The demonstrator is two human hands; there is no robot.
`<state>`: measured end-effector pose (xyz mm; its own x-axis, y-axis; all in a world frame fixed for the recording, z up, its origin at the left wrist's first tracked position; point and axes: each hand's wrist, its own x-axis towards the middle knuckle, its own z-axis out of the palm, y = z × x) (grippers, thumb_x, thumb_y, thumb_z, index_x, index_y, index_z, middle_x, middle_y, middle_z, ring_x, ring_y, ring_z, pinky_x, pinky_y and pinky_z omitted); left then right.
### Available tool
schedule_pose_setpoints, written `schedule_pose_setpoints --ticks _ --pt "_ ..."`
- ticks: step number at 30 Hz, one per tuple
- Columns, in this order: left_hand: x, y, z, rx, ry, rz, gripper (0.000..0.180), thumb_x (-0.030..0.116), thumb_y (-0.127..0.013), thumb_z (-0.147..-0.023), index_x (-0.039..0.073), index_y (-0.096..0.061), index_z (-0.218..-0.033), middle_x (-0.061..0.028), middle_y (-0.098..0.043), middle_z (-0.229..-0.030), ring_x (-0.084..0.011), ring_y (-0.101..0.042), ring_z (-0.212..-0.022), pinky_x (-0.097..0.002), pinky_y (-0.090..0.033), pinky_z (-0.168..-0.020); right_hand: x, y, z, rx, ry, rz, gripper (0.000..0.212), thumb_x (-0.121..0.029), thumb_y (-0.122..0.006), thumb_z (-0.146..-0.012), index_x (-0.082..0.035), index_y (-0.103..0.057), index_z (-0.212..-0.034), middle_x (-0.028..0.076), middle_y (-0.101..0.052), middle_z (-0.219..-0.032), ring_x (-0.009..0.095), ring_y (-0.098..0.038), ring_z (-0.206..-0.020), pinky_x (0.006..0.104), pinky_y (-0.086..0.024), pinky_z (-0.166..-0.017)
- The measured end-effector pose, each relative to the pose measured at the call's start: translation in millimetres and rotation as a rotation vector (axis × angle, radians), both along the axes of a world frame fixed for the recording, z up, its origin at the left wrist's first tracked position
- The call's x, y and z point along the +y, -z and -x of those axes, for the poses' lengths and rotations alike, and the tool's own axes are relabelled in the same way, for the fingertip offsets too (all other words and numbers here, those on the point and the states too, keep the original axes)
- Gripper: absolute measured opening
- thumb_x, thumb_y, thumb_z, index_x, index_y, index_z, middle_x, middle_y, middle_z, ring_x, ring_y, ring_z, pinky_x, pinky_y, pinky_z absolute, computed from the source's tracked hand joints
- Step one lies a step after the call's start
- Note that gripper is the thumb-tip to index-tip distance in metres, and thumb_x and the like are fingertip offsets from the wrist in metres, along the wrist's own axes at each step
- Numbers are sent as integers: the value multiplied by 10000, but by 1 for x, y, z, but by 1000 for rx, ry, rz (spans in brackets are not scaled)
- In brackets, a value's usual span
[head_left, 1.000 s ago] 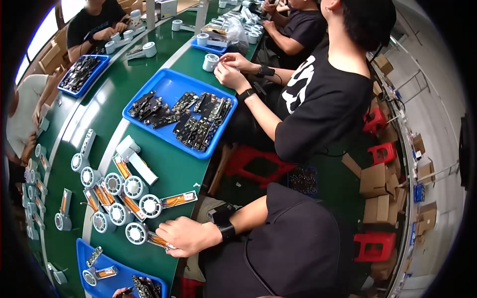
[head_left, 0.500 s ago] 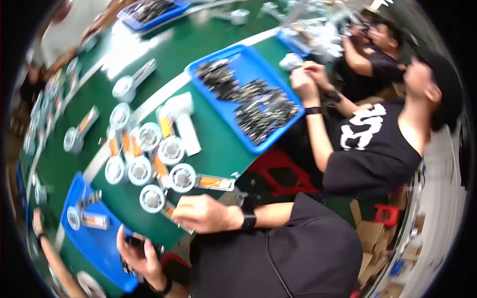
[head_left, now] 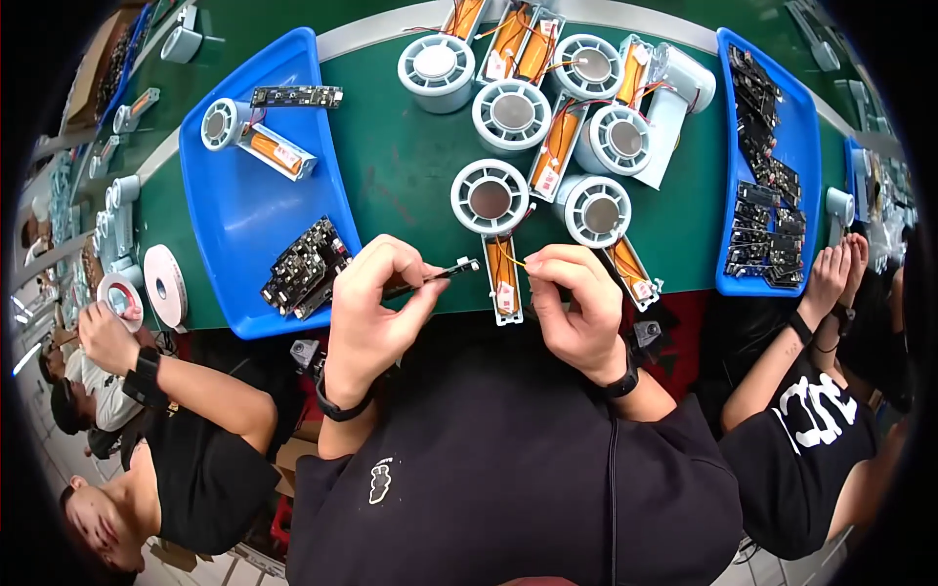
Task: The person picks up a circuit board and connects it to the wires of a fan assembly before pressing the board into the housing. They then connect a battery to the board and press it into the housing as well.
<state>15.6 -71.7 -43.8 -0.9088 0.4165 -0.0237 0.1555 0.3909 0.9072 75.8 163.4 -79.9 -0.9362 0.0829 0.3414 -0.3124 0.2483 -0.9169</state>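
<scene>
My left hand [head_left: 371,311] pinches a thin dark circuit board [head_left: 457,269] by one end, its white-tipped end pointing right. Across from it, my right hand [head_left: 578,301] has thumb and forefinger closed on a thin yellow wire [head_left: 511,257]. That wire rises out of a pale grey housing [head_left: 490,198] lying between the hands. The housing has a round, vented head and an open handle with an orange battery [head_left: 504,296] inside. Close to my right hand lies a similar housing [head_left: 597,211]. The board and the wire are apart.
Several more housings [head_left: 512,114] cluster on the green table [head_left: 396,186]. On the left, a blue tray [head_left: 256,200] holds a pile of circuit boards [head_left: 308,269], a single board and one housing. A second blue tray [head_left: 727,166] of boards stands right. Co-workers sit at both sides.
The view has swung round to face the table squarely. My left hand has come from beside the left tray towards my right, bringing a board. My right hand now pinches the yellow wire.
</scene>
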Motion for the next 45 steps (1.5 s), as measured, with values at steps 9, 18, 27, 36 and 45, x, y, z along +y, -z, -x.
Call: schedule_pose_setpoints --ticks 9,18,27,36,45 --pt "17 -6 -8 -159 50 210 193 -98 -629 -894 -10 -523 -1029 -91 -560 -1069 -123 -614 -801 -268 -528 -704 -16 -9 6 -151 -81 299 234 106 -735 -876 22 -692 -1089 152 -740 -995 195 -725 -784 257 -572 -669" --pt "27 -10 -17 -311 -192 -287 295 -108 -593 -924 -8 -569 -1201 -116 -561 -1118 -146 -623 -800 -280 -519 -687 -22 -17 18 -81 -20 -28 214 79 -787 -838 14 -739 -1036 120 -735 -929 187 -722 -760 269 -575 -651" --pt "12 -1 -17 -221 98 -258 405 -57 -525 -1023 0 -486 -1423 -115 -544 -1228 -121 -604 -787 -226 -500 -694 -30 -13 25 38 -7 -21 213 89 -776 -835 5 -745 -1028 109 -714 -952 176 -707 -731 276 -544 -601" --pt "16 8 -20 -375 67 -405 259 103 -459 -1111 14 -492 -1352 -81 -562 -1130 -91 -505 -687 -223 -431 -645 -29 -16 25 3 -20 -51 183 86 -778 -827 -15 -723 -970 76 -674 -895 137 -627 -620 279 -476 -514" --pt "21 13 -24 -405 18 -560 242 139 -474 -1116 14 -496 -1322 -40 -573 -1070 -71 -498 -669 -211 -421 -612 -27 -17 37 216 -19 -252 189 33 -771 -803 -25 -654 -940 106 -652 -869 268 -650 -656 357 -523 -557"
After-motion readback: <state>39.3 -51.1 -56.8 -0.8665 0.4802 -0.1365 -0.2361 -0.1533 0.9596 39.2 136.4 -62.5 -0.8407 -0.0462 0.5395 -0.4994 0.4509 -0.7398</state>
